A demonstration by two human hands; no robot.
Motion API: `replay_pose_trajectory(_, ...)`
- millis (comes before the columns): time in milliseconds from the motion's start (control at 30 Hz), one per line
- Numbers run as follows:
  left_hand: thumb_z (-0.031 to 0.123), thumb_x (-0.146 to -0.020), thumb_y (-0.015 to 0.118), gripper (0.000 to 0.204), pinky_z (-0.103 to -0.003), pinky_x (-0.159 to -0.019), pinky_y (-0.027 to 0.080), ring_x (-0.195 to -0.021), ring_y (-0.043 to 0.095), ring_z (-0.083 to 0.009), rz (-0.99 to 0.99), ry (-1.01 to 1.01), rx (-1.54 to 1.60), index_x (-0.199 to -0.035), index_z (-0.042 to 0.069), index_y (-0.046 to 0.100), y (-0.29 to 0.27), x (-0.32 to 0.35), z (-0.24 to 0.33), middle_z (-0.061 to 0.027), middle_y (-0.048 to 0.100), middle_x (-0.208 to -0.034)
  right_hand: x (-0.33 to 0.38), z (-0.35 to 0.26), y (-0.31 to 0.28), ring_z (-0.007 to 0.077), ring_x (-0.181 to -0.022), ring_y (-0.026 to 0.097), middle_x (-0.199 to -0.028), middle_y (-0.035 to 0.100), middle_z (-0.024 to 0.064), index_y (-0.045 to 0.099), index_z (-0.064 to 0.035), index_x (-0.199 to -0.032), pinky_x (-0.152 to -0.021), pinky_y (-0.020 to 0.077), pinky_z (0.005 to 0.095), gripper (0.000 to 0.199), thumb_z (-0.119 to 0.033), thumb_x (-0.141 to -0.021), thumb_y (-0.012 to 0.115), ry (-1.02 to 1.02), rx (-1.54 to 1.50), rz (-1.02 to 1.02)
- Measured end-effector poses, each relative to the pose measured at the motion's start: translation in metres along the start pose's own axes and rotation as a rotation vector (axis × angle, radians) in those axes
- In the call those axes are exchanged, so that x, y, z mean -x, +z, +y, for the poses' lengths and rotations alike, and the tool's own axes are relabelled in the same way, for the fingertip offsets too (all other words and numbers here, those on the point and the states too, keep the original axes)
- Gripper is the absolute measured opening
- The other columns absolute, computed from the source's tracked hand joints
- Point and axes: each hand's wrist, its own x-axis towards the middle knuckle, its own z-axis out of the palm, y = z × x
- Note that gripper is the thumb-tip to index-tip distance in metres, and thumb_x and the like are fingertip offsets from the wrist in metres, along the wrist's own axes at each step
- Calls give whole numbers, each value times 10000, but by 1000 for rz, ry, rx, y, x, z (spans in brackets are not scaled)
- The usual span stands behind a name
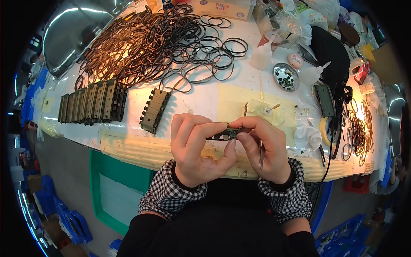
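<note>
Over the front edge of the table, both hands grip a small dark green part with round wheels (225,135). My left hand (195,147) pinches its left end between thumb and fingers. The thumb and fingers of my right hand (269,147) are closed on its right end, and slim metal tweezers (261,156) are tucked in that hand, pointing down. The fingers hide much of the part. A single olive-green wheeled part (155,110) lies left of my hands, beyond it a row of similar parts (92,102) set side by side.
Dark loop bands (145,47) are heaped at the back left by a clear dome cover (77,32). A round metal dish (286,77) holds small dark pieces, near white squeeze bottles (262,55). More bands (359,132) lie at right. A green bin (122,188) stands below.
</note>
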Motion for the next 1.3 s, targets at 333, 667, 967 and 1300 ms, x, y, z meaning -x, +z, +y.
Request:
replay_pose_trajectory(333, 118, -553, 732, 295, -325, -643, 411, -729, 493, -220, 44, 27, -104, -832, 81, 642, 1, 5, 1, -37, 552, -742, 0, -1, -1, 236, -730, 661, -879, 660, 121, 620, 2, -1079, -631, 514, 300, 200, -33, -882, 627, -25, 45, -66)
replay_pose_trajectory(667, 103, -578, 704, 283, -331, -637, 423, -707, 516, -221, 15, 61, -141, -835, 60, 592, 0, 6, 0, -54, 569, -747, 0, -2, -1, 225, -699, 636, -871, 658, 114, 639, -6, -1075, -622, 498, 295, 211, -11, -864, 642, -13, 0, -54)
replay_pose_trajectory(967, 120, -565, 722, 294, -327, -658, 409, -723, 505, -216, 41, 44, -112, -839, 82, 623, 2, 7, 1, -32, 566, -738, 0, -2, -1, 164, -665, 616, -823, 649, 96, 651, -7, -1050, -608, 484, 260, 194, 31, -864, 611, 52, -101, -60)
replay_pose_trajectory(1300, 102, -570, 711, 313, -326, -640, 421, -710, 507, -219, 39, 85, -172, -862, 63, 605, 0, 6, 2, -46, 564, -747, 2, 1, 2, 128, -637, 570, -760, 635, 84, 658, -16, -1081, -592, 456, 251, 203, -156, -948, 594, -25, -23, 57)
